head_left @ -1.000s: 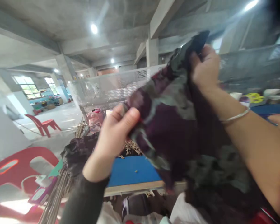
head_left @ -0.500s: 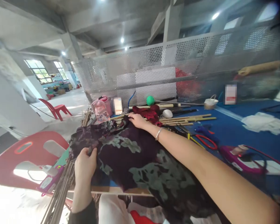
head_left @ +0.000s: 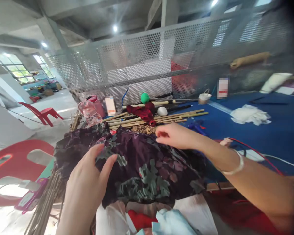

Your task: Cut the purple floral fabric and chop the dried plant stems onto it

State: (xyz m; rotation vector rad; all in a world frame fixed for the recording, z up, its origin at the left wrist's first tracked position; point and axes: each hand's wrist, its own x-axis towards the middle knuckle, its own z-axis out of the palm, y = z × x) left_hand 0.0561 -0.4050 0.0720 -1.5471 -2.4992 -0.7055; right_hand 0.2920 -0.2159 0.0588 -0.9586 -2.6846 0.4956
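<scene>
A blue-topped counter (head_left: 271, 130) is seen from above, backed by a perforated metal screen (head_left: 142, 62). One dark purple cloth with grey-green leaf print (head_left: 142, 166) is spread across the counter's near edge and hangs over it. The left hand (head_left: 87, 189) is laid flat on the cloth's near left part, its fingers (head_left: 107, 168) held straight and slightly spread, gripping nothing. The right hand (head_left: 177, 135) is held low over the cloth's far edge, the fingers loosely curled and close together, nothing clasped in them; whether the tips touch the fabric cannot be told. One silver bangle (head_left: 232, 164) is worn on the right wrist. Two red plastic chairs are seen at left, one near (head_left: 14, 156) and one far (head_left: 42, 112). A bundle of bamboo sticks (head_left: 161, 117) is laid behind the cloth, with one crumpled red cloth (head_left: 143, 112), one green ball (head_left: 144, 97) and one white egg-shaped object (head_left: 162, 111) on it. One pink lidded jug (head_left: 91, 111) is stood at the counter's left end; its contents cannot be made out. One white rag (head_left: 250, 115) is laid well apart at right.
</scene>
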